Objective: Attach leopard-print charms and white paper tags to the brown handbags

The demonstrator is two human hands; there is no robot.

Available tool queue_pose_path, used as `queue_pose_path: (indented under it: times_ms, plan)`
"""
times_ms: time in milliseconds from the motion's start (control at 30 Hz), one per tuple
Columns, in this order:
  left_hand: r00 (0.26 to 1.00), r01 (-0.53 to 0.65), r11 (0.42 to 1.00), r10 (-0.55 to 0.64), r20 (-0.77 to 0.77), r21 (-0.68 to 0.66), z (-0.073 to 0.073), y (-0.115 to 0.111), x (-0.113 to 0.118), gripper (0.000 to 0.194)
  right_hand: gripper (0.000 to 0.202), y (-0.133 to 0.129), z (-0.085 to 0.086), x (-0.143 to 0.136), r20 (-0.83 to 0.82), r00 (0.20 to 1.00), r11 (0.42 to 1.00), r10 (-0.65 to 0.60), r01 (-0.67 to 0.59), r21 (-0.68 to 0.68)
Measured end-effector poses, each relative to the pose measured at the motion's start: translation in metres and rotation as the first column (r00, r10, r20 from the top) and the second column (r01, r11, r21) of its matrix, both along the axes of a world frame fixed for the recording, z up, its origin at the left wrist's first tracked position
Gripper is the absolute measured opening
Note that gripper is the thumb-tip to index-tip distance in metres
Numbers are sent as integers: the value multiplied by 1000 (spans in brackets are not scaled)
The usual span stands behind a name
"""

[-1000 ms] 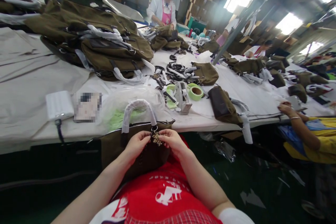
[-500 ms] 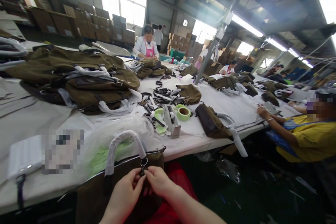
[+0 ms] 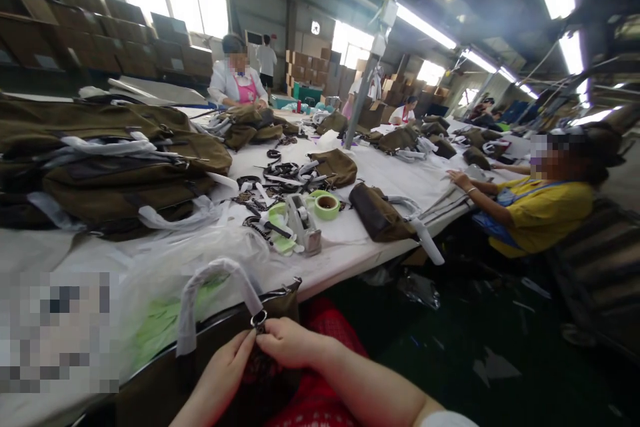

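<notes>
An olive-brown handbag (image 3: 150, 387) with a dark metal-edged opening stands upright against the table edge in front of me. Its handle (image 3: 219, 268), wrapped in white film, arches up and ends at a metal ring (image 3: 259, 319). Just below the ring, my left hand (image 3: 231, 361) and my right hand (image 3: 290, 341) meet with fingers pinched on a small dark clip (image 3: 260, 329). Fingers cover most of the clip, so its exact shape is hidden. Something dark hangs beneath the hands, too dim to make out.
Stacked olive bags (image 3: 125, 173) fill the table's left. Dark straps (image 3: 295, 173), a tape dispenser (image 3: 303, 223) and a green tape roll (image 3: 327, 205) lie ahead. Another bag (image 3: 383, 213) overhangs the edge. A co-worker in yellow (image 3: 540, 213) sits at right; a metal post (image 3: 363, 100) rises mid-table.
The view has swung right, so things appear shifted left. Both hands stay together below the ring, and my right forearm reaches across more horizontally.
</notes>
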State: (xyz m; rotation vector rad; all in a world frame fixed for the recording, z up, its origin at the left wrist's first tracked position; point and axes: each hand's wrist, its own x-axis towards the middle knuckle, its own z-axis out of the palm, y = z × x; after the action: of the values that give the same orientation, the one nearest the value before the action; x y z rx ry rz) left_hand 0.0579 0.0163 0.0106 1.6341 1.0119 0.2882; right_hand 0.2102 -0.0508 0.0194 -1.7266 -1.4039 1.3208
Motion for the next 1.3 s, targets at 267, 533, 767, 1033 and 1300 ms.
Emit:
queue_pose_path:
  times_ms: [267, 533, 767, 1033, 1300]
  plan:
    - [998, 0, 971, 17, 69, -240, 3, -3, 4, 53, 41, -9, 25, 6, 528, 831, 971, 172, -233, 50]
    - [961, -170, 871, 251, 119, -461, 13, 7, -14, 60, 33, -6, 59, 92, 510, 819, 948, -263, 121, 294]
    - [897, -321, 803, 428, 111, -501, 2, 10, -20, 57, 37, 25, 39, 227, 765, 405, 811, -501, 529, 252]
    - [892, -332, 789, 441, 99, -517, -21, 20, -19, 55, 34, 31, 3, 263, 744, 420, 761, -520, 624, 179]
    - [878, -389, 814, 470, 93, -432, -25, 19, -19, 52, 23, 30, -9, 284, 480, 529, 658, -700, 739, 144]
